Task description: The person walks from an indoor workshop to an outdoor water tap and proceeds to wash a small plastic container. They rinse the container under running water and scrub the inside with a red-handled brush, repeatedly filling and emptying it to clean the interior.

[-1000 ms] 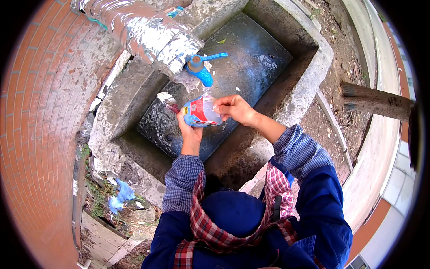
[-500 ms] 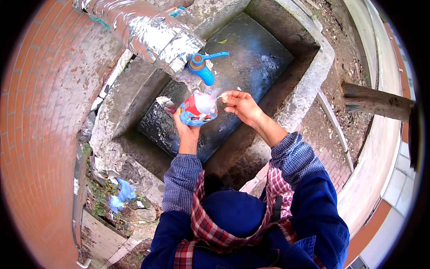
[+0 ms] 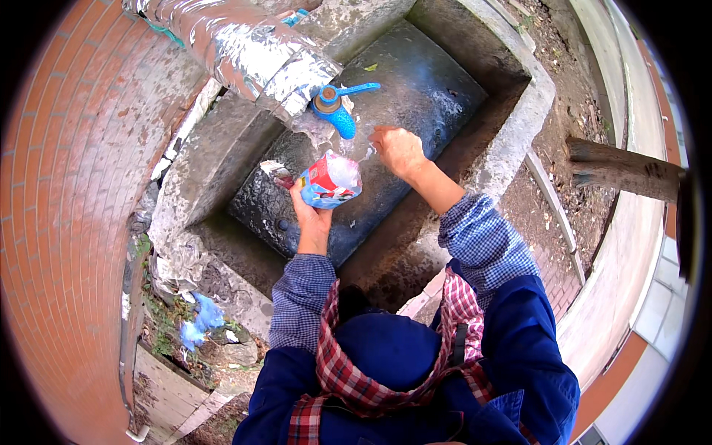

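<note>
My left hand (image 3: 311,215) grips a red and blue plastic packet (image 3: 331,182) from its left side and below. Its top is torn open, and whitish contents or lining show in the mouth. Just right of that mouth, my right hand (image 3: 400,152) is closed, palm down, with the fingertips pinched together. A small pale thing (image 3: 370,153) shows by its fingers; whether it is held, and its kind, I cannot make out. Both hands are over the stone sink (image 3: 512,133). Beyond the packet is a blue tap (image 3: 337,115) with its lever pointing right.
A pipe wrapped in silver foil (image 3: 252,55) leads to the tap. Beside my left hand, a crumpled wrapper (image 3: 276,173) lies in the sink. Blue plastic scraps (image 3: 200,322) lie outside at lower left. A brick wall (image 3: 67,222) rises left; a wooden post (image 3: 623,167) stands right.
My right hand has moved slightly up and right, away from the packet's mouth, and turned its back upward. The left hand and packet have barely moved.
</note>
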`<state>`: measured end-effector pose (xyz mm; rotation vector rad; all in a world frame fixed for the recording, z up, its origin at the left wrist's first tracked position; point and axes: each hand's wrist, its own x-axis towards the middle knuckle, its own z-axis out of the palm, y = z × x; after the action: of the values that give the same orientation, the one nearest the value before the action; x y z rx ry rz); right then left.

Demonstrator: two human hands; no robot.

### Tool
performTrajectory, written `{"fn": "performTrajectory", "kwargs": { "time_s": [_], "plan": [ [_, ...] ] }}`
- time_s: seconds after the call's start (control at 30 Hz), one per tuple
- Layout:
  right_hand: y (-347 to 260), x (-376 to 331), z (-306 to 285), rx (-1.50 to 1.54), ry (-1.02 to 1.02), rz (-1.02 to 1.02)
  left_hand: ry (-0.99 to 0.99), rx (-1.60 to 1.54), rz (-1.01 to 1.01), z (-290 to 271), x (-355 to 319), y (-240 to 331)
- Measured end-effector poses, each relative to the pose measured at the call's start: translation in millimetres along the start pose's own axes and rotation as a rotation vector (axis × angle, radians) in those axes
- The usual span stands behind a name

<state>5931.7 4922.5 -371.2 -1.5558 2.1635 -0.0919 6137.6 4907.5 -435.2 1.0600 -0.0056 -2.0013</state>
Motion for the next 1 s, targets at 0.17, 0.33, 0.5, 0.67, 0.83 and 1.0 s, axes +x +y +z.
{"fn": "performTrajectory", "kwargs": {
  "time_s": [0.17,0.33,0.5,0.67,0.83,1.0],
  "plan": [
    [-37,-25,13,0.073,0.188,-0.247,0.036,0.022,0.025,0,-1,0],
    [-49,-21,22,-0.152,0.106,-0.261,0.056,0.031,0.053,1,-5,-4],
    [-49,-17,29,-0.238,0.073,-0.306,0.045,0.017,0.059,9,-15,-3],
    [-47,-18,34,-0.397,0.003,-0.401,0.041,0.034,0.059,7,-15,-6],
    [-41,-17,28,-0.479,-0.024,-0.524,0.048,0.028,0.040,8,-15,-8],
    [-30,-16,31,-0.443,0.037,-0.588,0.046,0.043,0.044,3,-5,-12]
  ]
}}
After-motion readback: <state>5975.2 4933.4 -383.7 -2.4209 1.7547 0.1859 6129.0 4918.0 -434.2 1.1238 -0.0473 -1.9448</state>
